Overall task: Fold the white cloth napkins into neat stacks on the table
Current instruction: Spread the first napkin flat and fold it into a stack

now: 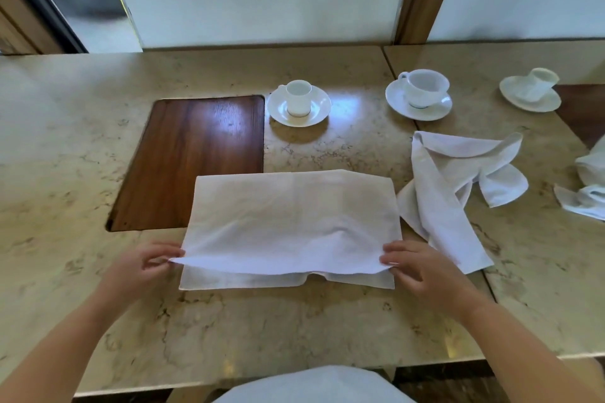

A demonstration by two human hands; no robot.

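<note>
Napkin point(291, 219) lies half-folded on the marble table point(65, 147); left hand point(144, 267) and right hand point(419, 267) each pinch a near upper-layer corner.

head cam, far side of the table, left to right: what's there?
Wooden inlay panel → small straight cup on its saucer → wide teacup on its saucer → third cup and saucer, blurred at the right edge.
</note>
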